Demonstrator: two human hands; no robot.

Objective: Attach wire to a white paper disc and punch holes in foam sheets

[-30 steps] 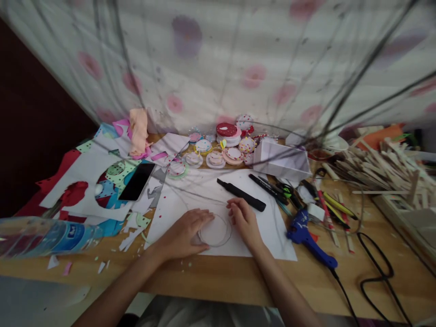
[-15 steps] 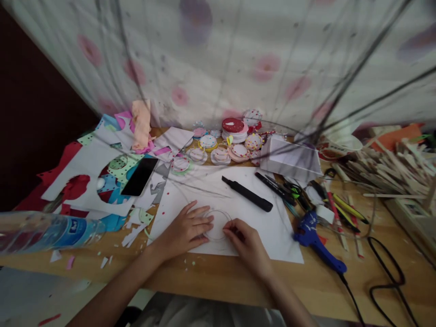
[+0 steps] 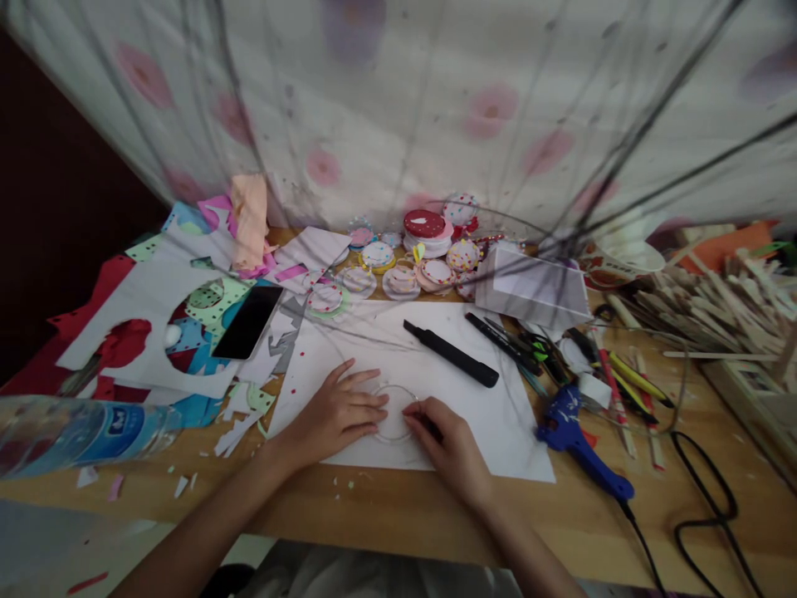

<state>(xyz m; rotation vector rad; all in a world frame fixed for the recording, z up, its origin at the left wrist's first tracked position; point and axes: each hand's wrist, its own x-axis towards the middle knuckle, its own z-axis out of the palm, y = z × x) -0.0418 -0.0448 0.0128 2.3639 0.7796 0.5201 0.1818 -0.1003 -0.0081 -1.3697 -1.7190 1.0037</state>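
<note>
A clear round ring lies on a white sheet of paper on the wooden table. My left hand lies flat on the sheet, fingers spread, with its fingertips pressing the ring's left edge. My right hand is closed in a pinch at the ring's lower right edge. A short dark pen-like thing shows between its fingers, with its tip on the paper. A black marker lies on the sheet just beyond the hands.
A blue glue gun with a black cord lies to the right, near pens and a pile of wooden sticks. Behind are decorated paper discs and a white box. A phone, paper scraps and a water bottle lie to the left.
My right hand has moved from the ring's upper right edge round to its lower right edge, nearer to me. My left hand has stayed pressed on the ring.
</note>
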